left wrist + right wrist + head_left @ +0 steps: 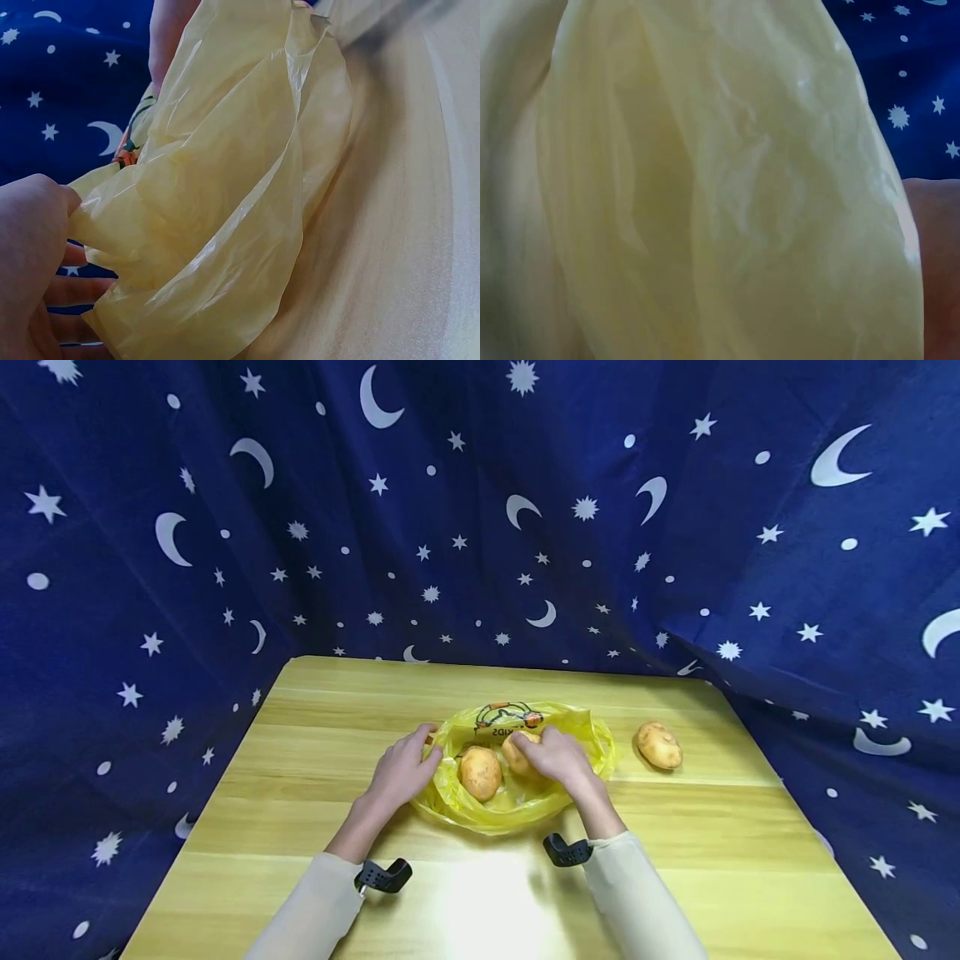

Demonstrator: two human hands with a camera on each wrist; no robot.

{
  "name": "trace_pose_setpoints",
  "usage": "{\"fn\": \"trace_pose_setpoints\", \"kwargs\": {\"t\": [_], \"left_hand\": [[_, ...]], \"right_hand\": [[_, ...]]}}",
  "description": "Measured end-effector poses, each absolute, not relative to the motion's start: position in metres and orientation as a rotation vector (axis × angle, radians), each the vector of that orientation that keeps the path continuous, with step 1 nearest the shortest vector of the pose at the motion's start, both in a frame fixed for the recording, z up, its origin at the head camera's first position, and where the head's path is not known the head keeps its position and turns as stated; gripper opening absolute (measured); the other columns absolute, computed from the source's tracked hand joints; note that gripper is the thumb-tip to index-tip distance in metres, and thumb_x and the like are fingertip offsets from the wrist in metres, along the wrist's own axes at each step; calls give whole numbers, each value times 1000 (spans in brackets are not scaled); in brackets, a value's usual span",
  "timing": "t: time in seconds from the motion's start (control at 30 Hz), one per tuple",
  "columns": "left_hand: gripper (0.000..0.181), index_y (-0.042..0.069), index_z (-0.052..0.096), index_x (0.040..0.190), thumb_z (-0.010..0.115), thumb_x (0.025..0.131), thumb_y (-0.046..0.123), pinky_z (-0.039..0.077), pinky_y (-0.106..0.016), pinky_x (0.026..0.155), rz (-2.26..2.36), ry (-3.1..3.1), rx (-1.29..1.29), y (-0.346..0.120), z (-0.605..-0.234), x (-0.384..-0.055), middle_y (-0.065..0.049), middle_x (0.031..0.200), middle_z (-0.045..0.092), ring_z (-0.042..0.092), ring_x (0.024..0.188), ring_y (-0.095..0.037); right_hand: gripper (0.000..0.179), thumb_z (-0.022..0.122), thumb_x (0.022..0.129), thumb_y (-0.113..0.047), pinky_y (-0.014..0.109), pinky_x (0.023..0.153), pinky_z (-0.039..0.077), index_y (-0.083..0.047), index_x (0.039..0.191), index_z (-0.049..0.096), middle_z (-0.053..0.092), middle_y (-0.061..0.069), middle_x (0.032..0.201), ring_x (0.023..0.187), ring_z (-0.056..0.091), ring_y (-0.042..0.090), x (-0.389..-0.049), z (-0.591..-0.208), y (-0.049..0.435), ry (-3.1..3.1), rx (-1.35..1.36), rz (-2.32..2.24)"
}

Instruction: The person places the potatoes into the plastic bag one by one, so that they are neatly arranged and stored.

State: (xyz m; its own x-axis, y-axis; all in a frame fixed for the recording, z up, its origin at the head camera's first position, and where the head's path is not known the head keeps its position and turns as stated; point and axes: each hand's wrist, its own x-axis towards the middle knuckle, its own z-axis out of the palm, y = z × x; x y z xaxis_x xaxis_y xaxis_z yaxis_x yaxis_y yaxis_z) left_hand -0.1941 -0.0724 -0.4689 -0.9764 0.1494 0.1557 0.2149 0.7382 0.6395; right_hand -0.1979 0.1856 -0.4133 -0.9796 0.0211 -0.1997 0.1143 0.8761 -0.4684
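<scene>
A yellow plastic bag (487, 817) with a printed inner side lies open-mouthed on the table in the head view. My left hand (401, 768) grips its left rim; in the left wrist view the thumb and fingers of that hand (34, 262) are on either side of the thin plastic (217, 187). Inside the bag's mouth, my right hand (564, 758) holds a potato (516, 762). Beside it in the bag sits another potato (481, 773). Yellow plastic (742, 187) fills most of the right wrist view and hides the fingers there.
A third potato (659, 745) lies on the wooden table (300, 827), to the right of the bag. Dark blue cloth (480, 527) with white moons and stars hangs behind the table and along both sides.
</scene>
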Motion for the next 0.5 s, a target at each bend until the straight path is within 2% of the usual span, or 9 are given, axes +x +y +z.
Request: {"fn": "trace_pose_setpoints", "kwargs": {"t": [0.27, 0.43, 0.5], "left_hand": [[43, 13, 52, 132, 49, 93, 33, 43, -33, 58, -1083, -2823, -319, -73, -468, -193, -2, 111, 63, 49, 60, -14], [44, 14, 51, 132, 49, 94, 34, 43, -33, 58, -1089, -2820, -322, -74, -469, -193, -2, 112, 62, 50, 61, -13], [44, 14, 51, 132, 49, 93, 34, 44, -35, 60, -1091, -2819, -321, -74, -470, -193, -1, 112, 62, 52, 63, -14]], "right_hand": [[61, 40, 93, -53, 40, 61, 46, 5, 101, 60, 62, 23, 96, 79, 58, 32, -197, -417, 180, 2855, 86, -715], [60, 37, 96, -47, 38, 58, 46, 8, 106, 59, 60, 27, 100, 78, 59, 32, -195, -418, 175, 2828, 88, -684], [63, 35, 96, -47, 37, 58, 46, 10, 112, 57, 59, 29, 104, 79, 59, 32, -194, -420, 174, 2814, 101, -650]]}}
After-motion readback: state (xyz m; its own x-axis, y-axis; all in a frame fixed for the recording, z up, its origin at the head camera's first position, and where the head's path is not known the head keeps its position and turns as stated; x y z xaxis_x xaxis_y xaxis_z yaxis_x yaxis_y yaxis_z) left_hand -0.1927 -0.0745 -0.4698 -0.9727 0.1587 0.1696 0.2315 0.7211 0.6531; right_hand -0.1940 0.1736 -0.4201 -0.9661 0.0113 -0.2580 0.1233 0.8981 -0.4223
